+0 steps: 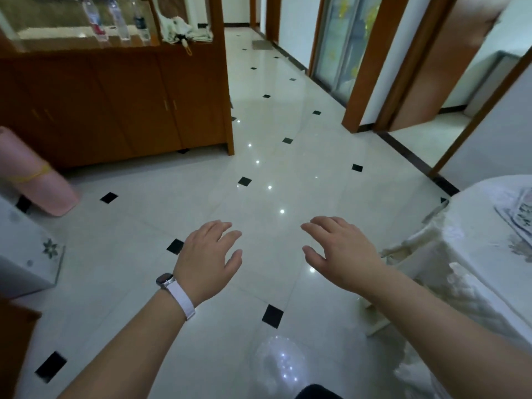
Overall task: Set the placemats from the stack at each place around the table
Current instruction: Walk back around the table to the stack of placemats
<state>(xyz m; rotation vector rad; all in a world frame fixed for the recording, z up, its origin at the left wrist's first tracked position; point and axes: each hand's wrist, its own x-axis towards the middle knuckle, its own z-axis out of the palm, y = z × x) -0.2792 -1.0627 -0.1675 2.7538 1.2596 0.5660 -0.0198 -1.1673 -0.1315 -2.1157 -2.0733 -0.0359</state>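
1. The left hand (208, 254) is held out palm down over the tiled floor (259, 168). Its fingers are loosely spread and slightly bent, and it holds and touches nothing.
2. The right hand (342, 251) is in the same pose, palm down with relaxed, parted fingers and the thumb angled inward. It is also empty and touches nothing.
3. Both forearms reach forward from the bottom corners of the view and converge. The two hands are level with each other, with a gap between the fingertips.
4. A watch (165, 280) on a white strap sits on the left wrist.
5. The table (475, 226), draped in a white lace cloth, stands at the right, just beside the right forearm.
6. The placemats (518, 216), grey-and-white patterned, lie on the table top at the far right and are cut off by the frame edge. Layered edges show, but how many there are cannot be told. They are well apart from both hands.
7. At the left, a wooden cabinet (115, 105) stands against the wall, with plastic bottles (118, 15) and a folded white umbrella (181, 27) on its upper shelf.
8. A pink rolled mat (43, 191) bound by a yellow band (33, 174) leans in at the left edge.
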